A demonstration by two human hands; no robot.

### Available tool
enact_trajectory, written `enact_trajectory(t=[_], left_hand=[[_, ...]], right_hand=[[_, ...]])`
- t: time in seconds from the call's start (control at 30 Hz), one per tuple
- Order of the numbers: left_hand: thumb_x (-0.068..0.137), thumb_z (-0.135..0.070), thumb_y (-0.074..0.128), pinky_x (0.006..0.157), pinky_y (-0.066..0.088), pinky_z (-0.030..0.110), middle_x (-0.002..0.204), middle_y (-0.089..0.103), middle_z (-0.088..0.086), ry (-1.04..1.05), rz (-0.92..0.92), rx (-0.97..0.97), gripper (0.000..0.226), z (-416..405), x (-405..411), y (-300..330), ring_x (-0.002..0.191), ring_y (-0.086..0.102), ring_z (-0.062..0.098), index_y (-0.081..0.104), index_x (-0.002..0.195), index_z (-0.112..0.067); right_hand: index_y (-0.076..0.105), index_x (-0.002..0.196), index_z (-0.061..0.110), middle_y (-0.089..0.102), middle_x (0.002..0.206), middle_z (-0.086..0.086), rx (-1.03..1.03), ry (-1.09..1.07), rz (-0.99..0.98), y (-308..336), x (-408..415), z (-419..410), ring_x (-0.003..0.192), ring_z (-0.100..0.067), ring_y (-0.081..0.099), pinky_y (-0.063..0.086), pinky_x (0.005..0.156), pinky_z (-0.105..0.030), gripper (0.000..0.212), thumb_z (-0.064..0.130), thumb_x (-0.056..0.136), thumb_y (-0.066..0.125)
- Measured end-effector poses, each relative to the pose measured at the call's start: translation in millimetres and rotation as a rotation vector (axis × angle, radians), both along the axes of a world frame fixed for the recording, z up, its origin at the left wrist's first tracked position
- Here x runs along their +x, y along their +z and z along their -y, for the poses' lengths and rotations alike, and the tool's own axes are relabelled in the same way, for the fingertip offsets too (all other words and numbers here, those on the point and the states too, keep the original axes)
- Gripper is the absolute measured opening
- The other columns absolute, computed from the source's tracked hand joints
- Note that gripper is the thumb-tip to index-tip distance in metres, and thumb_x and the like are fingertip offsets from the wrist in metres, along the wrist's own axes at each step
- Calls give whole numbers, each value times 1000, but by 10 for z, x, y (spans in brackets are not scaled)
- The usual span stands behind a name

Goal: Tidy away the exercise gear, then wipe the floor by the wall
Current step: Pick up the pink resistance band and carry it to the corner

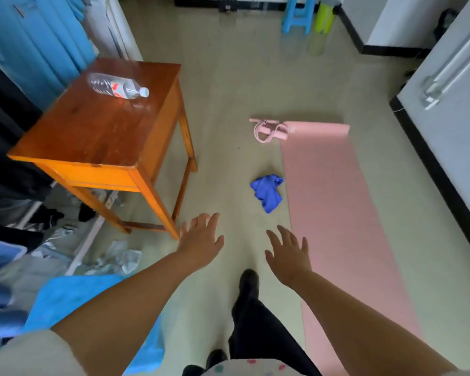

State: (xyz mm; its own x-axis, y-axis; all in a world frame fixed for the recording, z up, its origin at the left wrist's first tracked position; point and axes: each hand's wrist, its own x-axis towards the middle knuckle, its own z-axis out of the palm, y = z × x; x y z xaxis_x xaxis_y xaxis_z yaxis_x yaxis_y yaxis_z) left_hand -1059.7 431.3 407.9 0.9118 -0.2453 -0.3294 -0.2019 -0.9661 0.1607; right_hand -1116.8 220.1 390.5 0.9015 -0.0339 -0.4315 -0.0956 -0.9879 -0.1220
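A pink mat lies unrolled flat on the pale floor, running lengthwise away from the person, near the white wall on the right with a strip of bare floor between them. At its far left corner a pink band lies in loose loops, touching the mat's edge. Just beside the mat's left edge, midway along, sits a crumpled blue cloth. Both arms reach forward over the floor, palms down. The left hand has its fingers straight and spread and holds nothing; the right hand is likewise spread and empty, hovering by the mat's left edge. A dark shoe steps forward between the arms. To the left stands a wooden table with a clear bottle lying on its side on top. At the far end are a blue stool and a green roll.
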Motion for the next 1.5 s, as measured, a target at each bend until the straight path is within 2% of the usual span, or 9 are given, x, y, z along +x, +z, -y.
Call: enact_trajectory(t=[0.2,0.53,0.67,0.8,1.0,1.1,1.27,1.5], left_hand=[[98,-40,33,114,14,44,152,20,7,-30,-22,-40,58,325,1698,-107,139,21,26,13,149,-21],[99,-39,33,113,16,42,153,19,7,46,-57,-112,59,675,4333,42,140,21,25,11,150,-19],[99,-39,32,116,13,45,154,16,8,-11,-72,-73,61,770,5476,-84,141,19,25,8,151,-18],[98,-41,33,116,15,45,153,19,7,-98,-22,-56,61,873,6747,-90,139,21,24,11,151,-18],[97,-41,36,113,19,43,151,23,7,-251,-32,-31,62,1117,8438,94,137,25,25,13,150,-19],[97,-40,37,112,20,43,149,25,8,-299,-56,-30,62,1371,9033,36,135,27,26,14,150,-18],[95,-37,40,110,23,43,147,28,9,-490,-43,-20,59,1911,9911,-138,133,31,27,18,148,-19],[96,-38,40,110,23,41,149,26,8,-526,-94,31,62,2633,11240,-245,135,29,26,16,149,-19]], right_hand=[[11,151,26,2,159,-2,-15,-50,7,-174,1634,378,146,-20,9,6,116,-50,54,40,101,26],[14,150,29,6,159,1,-24,-104,19,103,4434,857,145,-19,13,7,117,-49,53,39,101,29],[15,150,28,4,159,0,-12,-78,33,20,5498,830,146,-19,8,5,117,-52,53,37,101,31],[15,150,28,5,159,0,0,-188,49,-40,6529,849,146,-20,10,5,117,-52,53,38,100,32],[13,151,29,2,160,1,29,-377,2,61,7687,903,146,-21,12,5,117,-50,54,40,101,30],[13,151,29,3,160,1,33,-438,-19,-30,8099,1016,145,-21,13,5,116,-50,54,41,100,30],[13,151,28,2,160,0,31,-522,-67,-229,8921,1450,145,-22,13,8,117,-50,54,40,100,30],[13,150,28,5,160,0,55,-607,-103,-254,10014,2201,145,-24,16,8,117,-50,54,41,101,30]])
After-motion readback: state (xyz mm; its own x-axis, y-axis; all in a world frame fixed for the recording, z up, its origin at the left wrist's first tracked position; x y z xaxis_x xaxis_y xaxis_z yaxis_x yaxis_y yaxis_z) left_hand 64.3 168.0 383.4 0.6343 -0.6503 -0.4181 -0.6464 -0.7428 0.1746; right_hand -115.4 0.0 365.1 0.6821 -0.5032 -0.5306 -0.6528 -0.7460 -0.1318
